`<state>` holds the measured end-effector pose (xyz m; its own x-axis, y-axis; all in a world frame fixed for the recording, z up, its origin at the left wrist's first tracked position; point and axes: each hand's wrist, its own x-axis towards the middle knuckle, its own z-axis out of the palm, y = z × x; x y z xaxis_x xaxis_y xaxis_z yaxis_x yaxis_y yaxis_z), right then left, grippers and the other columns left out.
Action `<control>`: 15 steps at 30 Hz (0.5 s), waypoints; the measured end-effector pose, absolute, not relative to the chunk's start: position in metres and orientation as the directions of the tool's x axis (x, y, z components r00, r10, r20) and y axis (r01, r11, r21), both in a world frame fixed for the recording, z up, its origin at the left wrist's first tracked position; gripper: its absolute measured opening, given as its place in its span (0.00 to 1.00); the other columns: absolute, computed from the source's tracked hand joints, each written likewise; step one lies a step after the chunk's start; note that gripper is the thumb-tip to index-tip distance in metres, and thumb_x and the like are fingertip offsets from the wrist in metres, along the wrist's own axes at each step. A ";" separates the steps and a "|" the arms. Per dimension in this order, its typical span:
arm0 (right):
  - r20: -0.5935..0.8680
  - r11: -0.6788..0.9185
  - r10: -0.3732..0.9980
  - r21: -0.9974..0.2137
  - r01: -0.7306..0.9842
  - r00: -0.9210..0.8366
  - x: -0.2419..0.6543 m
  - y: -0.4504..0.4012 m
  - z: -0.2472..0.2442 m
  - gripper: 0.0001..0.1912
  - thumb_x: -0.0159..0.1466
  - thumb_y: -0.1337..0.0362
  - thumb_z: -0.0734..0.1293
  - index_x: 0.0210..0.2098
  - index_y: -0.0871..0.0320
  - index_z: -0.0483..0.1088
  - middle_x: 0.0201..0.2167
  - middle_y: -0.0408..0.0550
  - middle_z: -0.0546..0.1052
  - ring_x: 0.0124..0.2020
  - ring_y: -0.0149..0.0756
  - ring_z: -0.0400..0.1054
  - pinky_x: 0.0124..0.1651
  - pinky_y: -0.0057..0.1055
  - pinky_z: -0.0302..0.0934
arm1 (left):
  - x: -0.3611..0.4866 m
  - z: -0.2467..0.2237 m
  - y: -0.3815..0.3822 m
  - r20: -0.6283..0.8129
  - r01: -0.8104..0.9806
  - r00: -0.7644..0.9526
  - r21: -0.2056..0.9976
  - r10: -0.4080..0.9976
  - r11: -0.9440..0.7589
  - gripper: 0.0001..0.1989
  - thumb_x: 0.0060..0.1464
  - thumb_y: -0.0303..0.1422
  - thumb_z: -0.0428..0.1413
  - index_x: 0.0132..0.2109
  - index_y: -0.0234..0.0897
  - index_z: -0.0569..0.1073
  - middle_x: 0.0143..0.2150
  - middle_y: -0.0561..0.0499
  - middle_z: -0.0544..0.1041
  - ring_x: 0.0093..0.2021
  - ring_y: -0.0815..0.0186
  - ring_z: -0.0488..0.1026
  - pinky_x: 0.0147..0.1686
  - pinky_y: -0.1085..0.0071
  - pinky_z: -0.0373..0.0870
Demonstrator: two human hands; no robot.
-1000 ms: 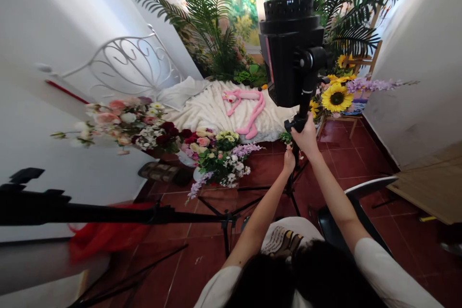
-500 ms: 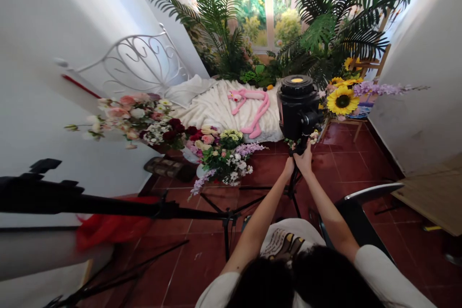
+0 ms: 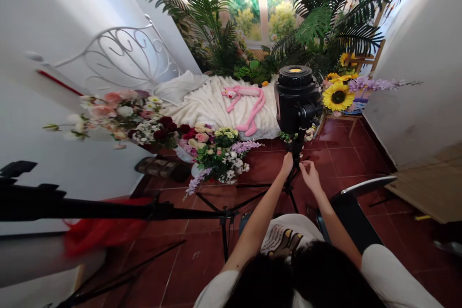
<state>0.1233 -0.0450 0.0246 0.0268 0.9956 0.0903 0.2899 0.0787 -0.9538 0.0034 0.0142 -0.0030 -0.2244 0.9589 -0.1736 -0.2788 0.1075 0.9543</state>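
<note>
A black studio light point(image 3: 294, 98) stands upright on a black light stand point(image 3: 291, 187) in front of the bed. My left hand point(image 3: 287, 163) is wrapped round the stand's column just under the light. Close by on the right, my right hand point(image 3: 310, 174) is off the column, with its fingers partly spread and nothing seen in them. The light's mounting bracket and knob face right, above my hands.
A white bed point(image 3: 212, 103) holds a pink plush toy point(image 3: 250, 91). Flower bunches point(image 3: 220, 154) line its front. Sunflowers point(image 3: 338, 96) stand right of the light. A black boom arm point(image 3: 108, 208) crosses the left side; a black chair point(image 3: 352, 216) is near my right arm.
My right hand has come away from the stand, moving down and slightly right, and its fingers have opened. My left hand stays on the column. The view has shifted slightly.
</note>
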 end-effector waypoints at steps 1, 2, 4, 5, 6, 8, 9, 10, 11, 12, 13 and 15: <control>0.052 0.042 0.998 -0.952 0.304 0.025 0.123 -0.050 0.019 0.22 0.59 0.43 0.62 0.38 0.56 0.64 0.34 0.52 0.77 0.35 0.39 0.72 0.41 0.36 0.66 | 0.004 -0.001 0.013 -0.182 -0.269 -0.224 0.956 0.957 0.119 0.17 0.55 0.42 0.51 0.26 0.34 0.68 0.24 0.50 0.72 0.30 0.67 0.68 0.34 0.71 0.66; 0.014 0.008 1.000 -0.951 0.309 0.018 0.121 -0.054 0.014 0.22 0.59 0.42 0.61 0.37 0.55 0.64 0.33 0.50 0.77 0.34 0.39 0.72 0.39 0.35 0.66 | 0.004 0.000 0.013 -0.191 -0.263 -0.223 0.956 0.956 0.130 0.17 0.56 0.42 0.51 0.26 0.34 0.68 0.23 0.51 0.71 0.29 0.67 0.68 0.33 0.72 0.66; -0.058 -0.055 0.998 -0.959 0.277 -0.002 0.115 -0.058 0.007 0.23 0.60 0.40 0.59 0.33 0.54 0.64 0.30 0.48 0.76 0.32 0.39 0.71 0.37 0.34 0.65 | 0.004 0.003 0.011 -0.212 -0.261 -0.223 0.953 0.952 0.152 0.17 0.56 0.42 0.51 0.26 0.34 0.68 0.22 0.51 0.70 0.27 0.68 0.66 0.31 0.72 0.65; -0.094 -0.090 0.996 -0.969 0.228 -0.007 0.110 -0.059 0.004 0.24 0.60 0.39 0.58 0.32 0.54 0.64 0.28 0.48 0.76 0.31 0.38 0.71 0.36 0.33 0.65 | 0.004 0.004 0.010 -0.224 -0.261 -0.225 0.952 0.948 0.163 0.17 0.55 0.42 0.51 0.25 0.34 0.67 0.21 0.52 0.69 0.26 0.69 0.66 0.30 0.73 0.64; -0.131 -0.128 0.991 -0.979 0.161 -0.005 0.106 -0.060 0.001 0.25 0.59 0.38 0.58 0.30 0.54 0.64 0.28 0.47 0.75 0.29 0.37 0.70 0.34 0.32 0.64 | 0.004 0.005 0.010 -0.236 -0.261 -0.228 0.950 0.945 0.174 0.17 0.55 0.42 0.51 0.25 0.34 0.67 0.21 0.53 0.68 0.25 0.69 0.65 0.29 0.73 0.63; -0.213 -0.213 0.977 -0.977 -0.006 0.005 0.097 -0.060 -0.001 0.27 0.58 0.37 0.57 0.29 0.55 0.65 0.26 0.46 0.74 0.24 0.34 0.67 0.28 0.30 0.62 | 0.004 0.006 0.009 -0.249 -0.261 -0.239 0.947 0.939 0.185 0.17 0.55 0.42 0.52 0.25 0.34 0.66 0.20 0.53 0.67 0.25 0.69 0.64 0.28 0.73 0.63; -0.260 -0.259 0.966 -0.961 -0.098 -0.005 0.094 -0.060 -0.001 0.27 0.58 0.37 0.58 0.29 0.55 0.65 0.23 0.45 0.72 0.21 0.32 0.64 0.25 0.29 0.59 | 0.004 0.007 0.009 -0.250 -0.261 -0.242 0.947 0.938 0.186 0.17 0.55 0.42 0.52 0.25 0.34 0.66 0.20 0.53 0.67 0.25 0.69 0.64 0.28 0.73 0.62; -0.306 -0.306 0.952 -0.932 -0.193 -0.029 0.091 -0.060 0.000 0.26 0.59 0.37 0.58 0.28 0.56 0.64 0.20 0.42 0.69 0.17 0.29 0.60 0.21 0.27 0.55 | 0.004 0.007 0.010 -0.248 -0.260 -0.245 0.948 0.937 0.183 0.17 0.55 0.42 0.52 0.25 0.34 0.66 0.20 0.53 0.67 0.25 0.69 0.64 0.28 0.73 0.62; -0.348 -0.353 0.935 -0.890 -0.289 -0.071 0.089 -0.060 0.002 0.25 0.60 0.39 0.57 0.27 0.56 0.64 0.17 0.39 0.65 0.14 0.27 0.54 0.18 0.25 0.50 | 0.005 0.007 0.010 -0.246 -0.260 -0.248 0.949 0.937 0.180 0.17 0.55 0.42 0.51 0.25 0.35 0.66 0.20 0.53 0.67 0.25 0.69 0.64 0.28 0.73 0.62; -0.379 -0.398 0.917 -0.833 -0.385 -0.127 0.089 -0.060 0.004 0.23 0.61 0.41 0.58 0.26 0.55 0.62 0.14 0.36 0.60 0.13 0.25 0.48 0.17 0.24 0.45 | 0.005 0.007 0.010 -0.243 -0.259 -0.250 0.949 0.937 0.177 0.17 0.55 0.42 0.51 0.25 0.35 0.66 0.20 0.53 0.67 0.25 0.69 0.64 0.29 0.73 0.62; -0.394 -0.436 0.899 -0.764 -0.476 -0.191 0.089 -0.059 0.006 0.21 0.63 0.45 0.58 0.25 0.55 0.61 0.13 0.34 0.55 0.12 0.24 0.44 0.16 0.24 0.42 | 0.005 0.007 0.011 -0.242 -0.257 -0.253 0.950 0.937 0.176 0.17 0.55 0.42 0.51 0.25 0.35 0.65 0.20 0.53 0.67 0.26 0.69 0.64 0.29 0.73 0.62; -0.381 -0.474 0.879 -0.619 -0.626 -0.288 0.090 -0.059 0.012 0.17 0.65 0.54 0.58 0.23 0.55 0.56 0.12 0.32 0.48 0.12 0.25 0.39 0.16 0.23 0.40 | 0.004 0.005 0.012 -0.234 -0.248 -0.262 0.954 0.936 0.169 0.16 0.55 0.41 0.51 0.24 0.35 0.65 0.20 0.53 0.67 0.27 0.69 0.64 0.30 0.73 0.62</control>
